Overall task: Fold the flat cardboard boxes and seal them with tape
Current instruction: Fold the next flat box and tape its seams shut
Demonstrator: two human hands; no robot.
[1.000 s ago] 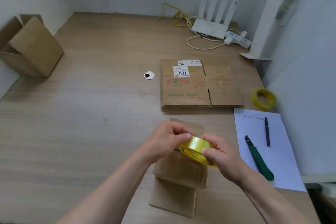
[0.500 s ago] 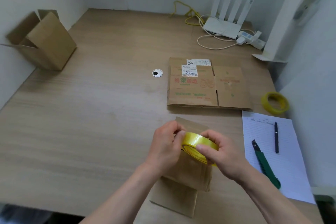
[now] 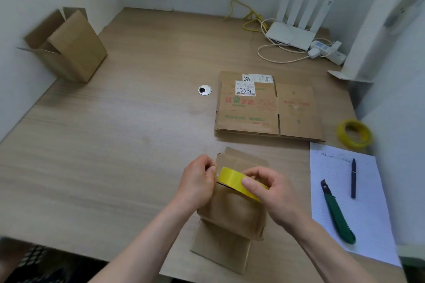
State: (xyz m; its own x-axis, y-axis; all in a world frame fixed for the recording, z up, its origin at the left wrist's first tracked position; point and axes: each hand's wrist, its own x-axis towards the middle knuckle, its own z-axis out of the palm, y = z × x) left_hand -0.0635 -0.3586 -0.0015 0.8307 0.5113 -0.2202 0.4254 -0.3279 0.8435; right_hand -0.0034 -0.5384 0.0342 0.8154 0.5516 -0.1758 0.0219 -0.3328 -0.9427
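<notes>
A small folded cardboard box [image 3: 232, 216] stands near the table's front edge, one flap lying flat toward me. Above its top my right hand [image 3: 273, 193] grips a yellow tape roll [image 3: 234, 180]. My left hand [image 3: 197, 181] pinches at the roll's left side, where the tape's end would be; the strip itself is too thin to see. A flat printed cardboard box [image 3: 264, 108] with a white label lies further back. A second yellow tape roll [image 3: 355, 134] sits at the right edge.
An opened brown box [image 3: 69, 46] stands at the far left by the wall. A lined paper sheet [image 3: 358, 209] at the right carries a green utility knife [image 3: 337, 211] and a dark pen [image 3: 353, 178]. A white router [image 3: 289, 34] and cables sit at the back. A round grommet [image 3: 204, 90] is mid-table.
The roll has tilted and come down closer to the box top. My left fingers have shifted to the roll's left edge. The camera view has moved slightly.
</notes>
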